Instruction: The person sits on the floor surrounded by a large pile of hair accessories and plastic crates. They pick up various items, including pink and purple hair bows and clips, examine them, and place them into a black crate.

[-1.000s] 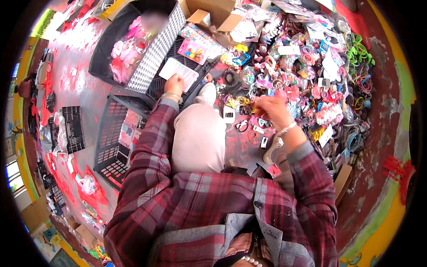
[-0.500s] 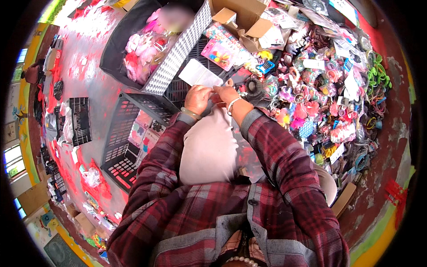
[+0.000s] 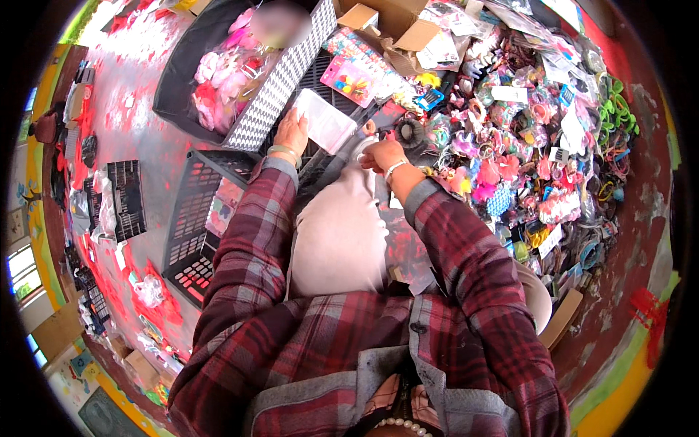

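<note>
My left hand (image 3: 291, 135) grips the left edge of a flat white, see-through packet (image 3: 326, 124), which lies tilted above the dark crates. Its fingers are partly hidden along that edge. My right hand (image 3: 384, 154) is apart from the packet, just past my pale-trousered knee (image 3: 341, 237). Its fingers are bent and closed; anything between them is too small to make out. Close to its fingertips is a dark coiled hair band (image 3: 409, 134).
A big heap of hair accessories (image 3: 502, 171) spreads to my right. Beyond my hands stand a patterned fabric box (image 3: 280, 76) with pink bagged items and an open cardboard box (image 3: 386, 14). A grey plastic crate (image 3: 191, 211) sits at my left, on a red-stained floor (image 3: 156, 186).
My hands were together at the packet's near edge and have moved apart. The left slid to the packet's left side; the right drew back toward the right. The packet is turned more steeply.
</note>
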`<move>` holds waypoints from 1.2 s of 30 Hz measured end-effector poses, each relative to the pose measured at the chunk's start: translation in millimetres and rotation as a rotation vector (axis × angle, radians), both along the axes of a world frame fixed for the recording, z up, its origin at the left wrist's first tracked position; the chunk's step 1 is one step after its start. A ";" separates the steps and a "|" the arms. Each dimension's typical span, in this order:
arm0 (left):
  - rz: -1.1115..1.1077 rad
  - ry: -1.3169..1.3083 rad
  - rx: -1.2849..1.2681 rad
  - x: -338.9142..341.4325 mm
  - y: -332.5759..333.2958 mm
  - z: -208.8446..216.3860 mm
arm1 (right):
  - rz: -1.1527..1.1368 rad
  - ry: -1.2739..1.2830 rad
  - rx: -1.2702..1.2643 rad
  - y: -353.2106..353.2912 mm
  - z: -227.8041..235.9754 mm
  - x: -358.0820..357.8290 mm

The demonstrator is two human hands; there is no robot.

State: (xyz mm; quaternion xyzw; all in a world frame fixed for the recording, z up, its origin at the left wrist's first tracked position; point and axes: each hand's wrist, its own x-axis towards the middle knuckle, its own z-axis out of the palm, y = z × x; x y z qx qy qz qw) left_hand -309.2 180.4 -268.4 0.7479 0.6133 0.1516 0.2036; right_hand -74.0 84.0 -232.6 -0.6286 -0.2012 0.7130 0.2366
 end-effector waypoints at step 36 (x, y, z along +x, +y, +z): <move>-0.642 -1.061 -0.783 312.6 -190.6 289.6 | -0.821 0.235 0.769 -233.2 275.3 237.3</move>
